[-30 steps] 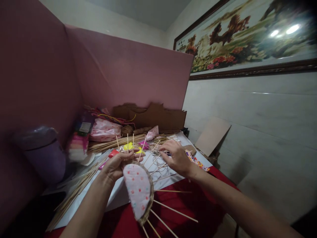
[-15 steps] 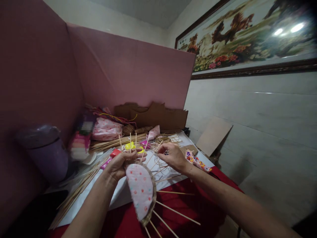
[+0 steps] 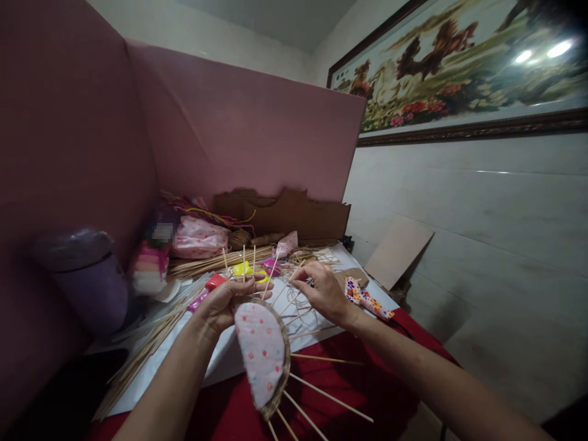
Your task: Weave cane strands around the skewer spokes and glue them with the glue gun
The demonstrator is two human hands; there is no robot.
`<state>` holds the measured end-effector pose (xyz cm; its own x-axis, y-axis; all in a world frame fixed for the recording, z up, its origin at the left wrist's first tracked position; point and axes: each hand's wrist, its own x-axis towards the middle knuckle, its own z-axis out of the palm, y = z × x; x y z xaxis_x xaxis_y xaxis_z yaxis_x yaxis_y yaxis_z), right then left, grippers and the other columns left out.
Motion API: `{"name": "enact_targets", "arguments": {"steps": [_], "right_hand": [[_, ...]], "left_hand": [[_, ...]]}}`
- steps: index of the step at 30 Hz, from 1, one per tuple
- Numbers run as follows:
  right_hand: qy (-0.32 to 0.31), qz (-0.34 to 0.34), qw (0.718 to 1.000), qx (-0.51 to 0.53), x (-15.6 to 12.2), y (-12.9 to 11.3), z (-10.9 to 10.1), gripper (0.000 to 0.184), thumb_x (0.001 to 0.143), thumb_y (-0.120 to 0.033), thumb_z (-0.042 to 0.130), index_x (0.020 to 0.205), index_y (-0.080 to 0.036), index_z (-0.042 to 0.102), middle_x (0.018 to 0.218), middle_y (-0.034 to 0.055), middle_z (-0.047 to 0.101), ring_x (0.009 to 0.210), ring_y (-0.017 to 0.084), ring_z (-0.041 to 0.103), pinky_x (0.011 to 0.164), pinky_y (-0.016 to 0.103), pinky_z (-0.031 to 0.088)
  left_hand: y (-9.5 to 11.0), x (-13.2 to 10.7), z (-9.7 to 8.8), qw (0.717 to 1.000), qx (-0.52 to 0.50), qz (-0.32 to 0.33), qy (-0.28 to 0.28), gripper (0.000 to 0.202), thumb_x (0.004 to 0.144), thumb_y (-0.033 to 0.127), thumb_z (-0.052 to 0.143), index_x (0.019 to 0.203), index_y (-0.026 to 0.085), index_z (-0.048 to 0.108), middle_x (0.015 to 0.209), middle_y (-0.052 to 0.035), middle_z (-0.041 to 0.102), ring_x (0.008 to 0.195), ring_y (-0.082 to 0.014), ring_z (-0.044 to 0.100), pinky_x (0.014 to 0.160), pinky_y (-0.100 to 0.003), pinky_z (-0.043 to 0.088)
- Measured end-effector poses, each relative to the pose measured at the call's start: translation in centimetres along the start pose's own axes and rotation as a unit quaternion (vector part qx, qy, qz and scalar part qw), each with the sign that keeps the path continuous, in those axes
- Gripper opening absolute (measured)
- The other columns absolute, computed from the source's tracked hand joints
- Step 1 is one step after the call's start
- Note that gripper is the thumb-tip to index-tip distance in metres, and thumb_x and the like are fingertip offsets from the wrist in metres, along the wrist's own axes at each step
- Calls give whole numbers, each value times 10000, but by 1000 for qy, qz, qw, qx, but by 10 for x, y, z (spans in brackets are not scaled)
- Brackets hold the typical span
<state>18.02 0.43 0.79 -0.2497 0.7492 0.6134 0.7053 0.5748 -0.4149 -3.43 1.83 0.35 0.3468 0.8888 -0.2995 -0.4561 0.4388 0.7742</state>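
Note:
My left hand (image 3: 225, 306) grips the upper left end of a half-round fabric-covered piece (image 3: 260, 352), white with red and teal dots. A brown twine-like band (image 3: 285, 349) runs along its curved edge. Several thin wooden sticks (image 3: 331, 398) fan out from that edge, some rising past my left fingers. My right hand (image 3: 319, 291) is closed in a pinch beside the upper sticks, to the right of my left hand. What lies between its fingertips is too small to make out.
Bundled sticks (image 3: 142, 361) lie at the left on white paper (image 3: 220, 361) over a red cloth (image 3: 349, 386). Behind are a twine ball (image 3: 239, 239), dotted fabric (image 3: 199, 236) and torn cardboard (image 3: 294, 214). A purple bin (image 3: 89, 288) stands left; flowered fabric (image 3: 370, 302) lies right.
Very little differs. The whole view has shifted slightly; both hands keep nearly the same places, and the half-round piece stays in my left hand.

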Motion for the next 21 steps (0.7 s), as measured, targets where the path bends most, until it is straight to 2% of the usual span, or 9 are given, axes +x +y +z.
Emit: {"name": "enact_targets", "arguments": {"steps": [11,21], "right_hand": [[-10,-10,1000,5,-2,-3,0,95,740,-151,650,673,-190,595,746,10,628,790,181,536,754,324,354],[-14,-28,999,-33,-2,-5,-1,61,758,-228,649,707,-203,626,717,10,625,779,185,533,766,336,345]], "left_hand": [[-1,0,0,1000,-4,2,15,363,764,24,522,1122,59,474,826,-168,712,737,-254,687,629,-334,545],[-1,2,-2,1000,-6,-1,4,415,749,21,529,1159,56,475,839,-162,711,753,-257,685,640,-333,541]]}}
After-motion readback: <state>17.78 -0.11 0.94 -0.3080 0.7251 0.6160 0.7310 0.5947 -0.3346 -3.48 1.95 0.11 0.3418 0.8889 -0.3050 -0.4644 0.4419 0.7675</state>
